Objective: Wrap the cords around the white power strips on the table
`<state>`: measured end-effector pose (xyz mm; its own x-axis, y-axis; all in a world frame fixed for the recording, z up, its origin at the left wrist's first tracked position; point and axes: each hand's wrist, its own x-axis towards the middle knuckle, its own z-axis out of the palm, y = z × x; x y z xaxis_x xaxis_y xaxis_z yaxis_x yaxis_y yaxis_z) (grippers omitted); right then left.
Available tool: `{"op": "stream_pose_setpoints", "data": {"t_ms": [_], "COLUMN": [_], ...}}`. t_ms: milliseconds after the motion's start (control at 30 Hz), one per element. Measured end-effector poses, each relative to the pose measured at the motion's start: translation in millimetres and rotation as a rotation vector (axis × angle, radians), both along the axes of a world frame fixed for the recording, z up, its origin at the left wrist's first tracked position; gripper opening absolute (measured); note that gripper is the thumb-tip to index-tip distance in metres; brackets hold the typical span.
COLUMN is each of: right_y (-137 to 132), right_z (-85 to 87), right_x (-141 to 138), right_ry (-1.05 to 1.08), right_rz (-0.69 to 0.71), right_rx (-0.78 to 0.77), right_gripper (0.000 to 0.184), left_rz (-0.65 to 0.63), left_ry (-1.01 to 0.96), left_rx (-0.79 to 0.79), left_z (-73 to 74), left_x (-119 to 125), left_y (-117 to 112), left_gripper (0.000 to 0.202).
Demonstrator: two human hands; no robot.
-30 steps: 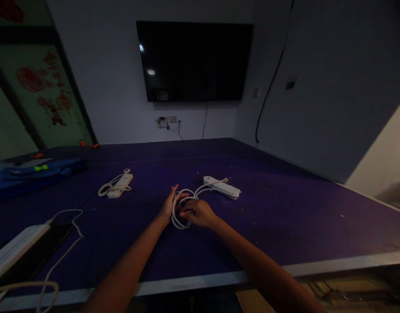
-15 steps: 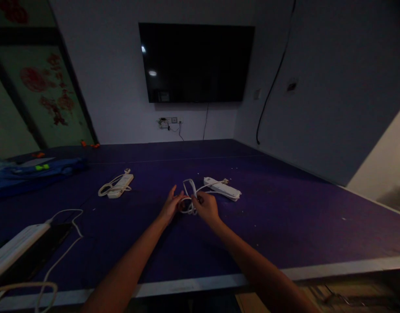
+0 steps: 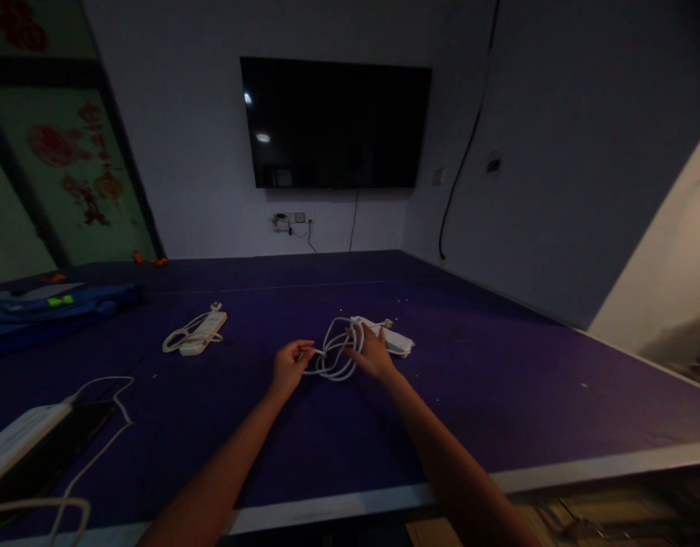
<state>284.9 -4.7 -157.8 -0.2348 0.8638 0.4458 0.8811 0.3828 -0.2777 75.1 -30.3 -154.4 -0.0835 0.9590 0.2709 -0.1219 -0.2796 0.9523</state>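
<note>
White power cable loops (image 3: 339, 374) spread out just over the purple surface, between my two hands. My left hand (image 3: 288, 371) pinches one strand of the cable at the left of the loops, thumb against fingers. On the right side, my right hand (image 3: 375, 357) has the loops between its thumb and its fingers, which are partly spread. Behind that hand lies a white power strip (image 3: 400, 343), its left part overlapped by fingers and cable. A plug (image 3: 388, 324) rests at the strip's far edge.
Another white power strip (image 3: 204, 334) with its cord lies to the left. At near left are a larger white strip (image 3: 27, 433), a dark flat object (image 3: 58, 448) and a loose cord (image 3: 99, 456). Blue cloth (image 3: 99, 300) lies far left. A television (image 3: 335, 125) hangs ahead.
The cable loops have opened wider. My left hand has drawn a little left with a strand, and my right hand has moved right, its fingers more spread. The view has shifted slightly.
</note>
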Motion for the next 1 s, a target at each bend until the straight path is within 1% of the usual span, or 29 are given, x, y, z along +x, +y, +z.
{"op": "stream_pose_setpoints", "data": {"t_ms": [100, 200, 300, 367, 500, 567, 633, 700, 800, 1000], "right_y": [4.1, 7.7, 10.3, 11.7, 13.6, 13.5, 12.8, 12.1, 12.2, 15.1], "right_z": [-6.1, -9.4, -11.3, -12.5, -13.2, -11.5, -8.4, -4.6, 0.1, 1.2], "right_x": [7.3, 10.4, 10.3, 10.0, 10.9, 10.9, 9.8, 7.6, 3.7, 4.7], "right_ry": [-0.066, -0.070, -0.062, -0.060, -0.069, -0.090, -0.127, -0.179, -0.230, -0.213], "right_rz": [0.065, 0.048, 0.021, 0.037, 0.172, 0.231, 0.244, 0.185, 0.054, -0.076], "right_rx": [-0.028, -0.013, 0.001, 0.007, 0.020, 0.001, -0.028, -0.057, -0.083, -0.108], "right_gripper": [0.047, 0.050, 0.052, 0.053, 0.055, 0.055, 0.051, 0.043, 0.032, 0.024], "left_rz": [-0.002, 0.026, 0.078, 0.121, 0.225, 0.277, 0.326, 0.372, 0.420, 0.464], "left_ry": [-0.013, -0.061, -0.140, -0.199, -0.320, -0.372, -0.417, -0.458, -0.505, -0.541], "left_rx": [0.021, 0.033, 0.040, 0.042, 0.040, 0.036, 0.031, 0.028, 0.030, 0.050], "left_z": [5.1, 8.8, 10.9, 11.6, 12.0, 11.9, 11.9, 12.0, 12.0, 10.4], "left_x": [1.4, -0.6, -7.4, -14.2, -32.9, -44.8, -57.6, -69.6, -82.1, -88.7], "left_y": [-3.3, -2.6, 2.8, 8.5, 21.6, 27.2, 32.0, 35.9, 41.0, 46.9], "left_gripper": [0.020, 0.022, 0.024, 0.026, 0.030, 0.031, 0.031, 0.032, 0.031, 0.031]}}
